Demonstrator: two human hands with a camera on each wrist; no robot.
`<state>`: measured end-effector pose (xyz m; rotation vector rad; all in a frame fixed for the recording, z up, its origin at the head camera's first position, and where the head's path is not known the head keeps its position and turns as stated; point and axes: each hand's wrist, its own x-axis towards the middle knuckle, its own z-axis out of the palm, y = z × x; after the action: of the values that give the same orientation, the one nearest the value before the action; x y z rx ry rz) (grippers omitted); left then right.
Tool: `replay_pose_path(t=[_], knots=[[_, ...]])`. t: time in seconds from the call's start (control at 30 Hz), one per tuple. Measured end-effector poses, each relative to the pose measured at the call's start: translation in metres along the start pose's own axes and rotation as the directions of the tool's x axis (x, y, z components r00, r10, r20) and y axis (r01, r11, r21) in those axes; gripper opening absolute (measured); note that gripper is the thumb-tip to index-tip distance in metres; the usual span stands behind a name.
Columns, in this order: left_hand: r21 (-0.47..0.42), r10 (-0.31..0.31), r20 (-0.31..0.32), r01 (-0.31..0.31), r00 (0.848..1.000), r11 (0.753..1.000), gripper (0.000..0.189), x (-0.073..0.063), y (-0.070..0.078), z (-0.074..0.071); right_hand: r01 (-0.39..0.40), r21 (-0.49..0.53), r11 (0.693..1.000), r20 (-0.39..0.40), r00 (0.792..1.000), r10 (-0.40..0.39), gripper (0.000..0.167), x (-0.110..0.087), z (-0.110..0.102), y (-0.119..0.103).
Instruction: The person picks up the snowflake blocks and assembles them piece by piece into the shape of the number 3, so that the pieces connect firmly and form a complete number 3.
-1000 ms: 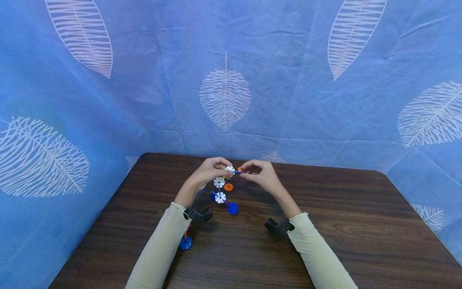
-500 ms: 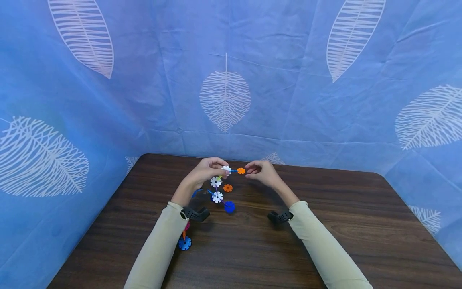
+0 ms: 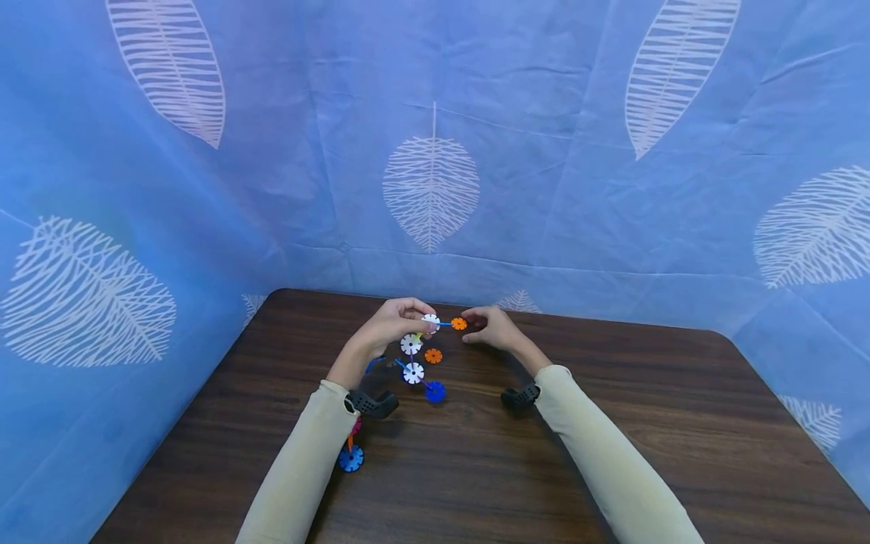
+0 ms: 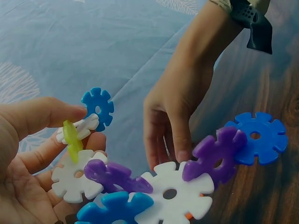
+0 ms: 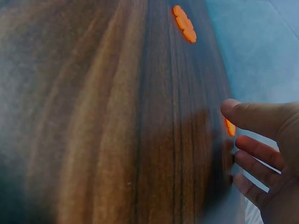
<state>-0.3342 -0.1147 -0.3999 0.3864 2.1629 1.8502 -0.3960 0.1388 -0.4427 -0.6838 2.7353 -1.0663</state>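
Observation:
My left hand (image 3: 393, 323) pinches a white notched disc (image 4: 84, 128) between thumb and fingers, part of a linked chain of plastic snowflake discs. A blue disc (image 4: 97, 109) is joined to its far side; a yellow disc (image 4: 72, 140) links it to another white disc (image 4: 77, 175). Purple discs (image 4: 218, 156), a larger-looking white disc (image 4: 170, 193) and a blue end disc (image 4: 261, 137) continue the chain. My right hand (image 3: 496, 329) has its thumb and fingers apart, holding nothing, just right of an orange disc (image 3: 459, 323).
A second orange disc (image 3: 433, 356) lies on the brown wooden table (image 3: 646, 423). Another blue disc (image 3: 351, 459), joined to orange and pink pieces, lies beside my left sleeve. A blue leaf-patterned cloth (image 3: 530, 166) hangs behind the table's far edge.
My right hand has drawn back to the right from the small orange disc, and its thumb and fingers have spread apart. My left hand keeps its pinch on the white disc.

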Motion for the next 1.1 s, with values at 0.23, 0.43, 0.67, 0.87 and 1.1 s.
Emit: replay_pose_path(t=[0.23,0.43,0.67,0.87,1.1], knots=[[0.000,0.003,0.003,-0.003,1.000,1.000,0.034,0.002,-0.001,0.000,-0.038,-0.036,0.999,0.068,0.997,0.040,0.055,0.009,0.000,0.000],[-0.013,-0.004,0.005,0.004,1.000,1.000,0.027,0.001,0.000,0.002,-0.036,-0.135,0.990,0.094,0.994,0.049,0.049,0.012,0.003,0.000],[-0.002,-0.010,0.009,0.010,1.000,1.000,0.029,0.001,-0.001,0.001,-0.007,-0.110,0.994,0.058,0.998,0.014,0.029,0.010,0.005,-0.003],[0.023,-0.018,0.014,0.017,1.000,1.000,0.029,0.002,-0.002,0.000,-0.024,-0.077,0.997,0.058,0.998,0.028,0.019,0.007,0.006,-0.006],[0.032,0.006,0.017,-0.007,1.000,0.999,0.035,0.002,-0.004,0.000,-0.032,0.025,0.999,0.040,0.999,0.031,0.023,0.001,0.006,-0.005]])
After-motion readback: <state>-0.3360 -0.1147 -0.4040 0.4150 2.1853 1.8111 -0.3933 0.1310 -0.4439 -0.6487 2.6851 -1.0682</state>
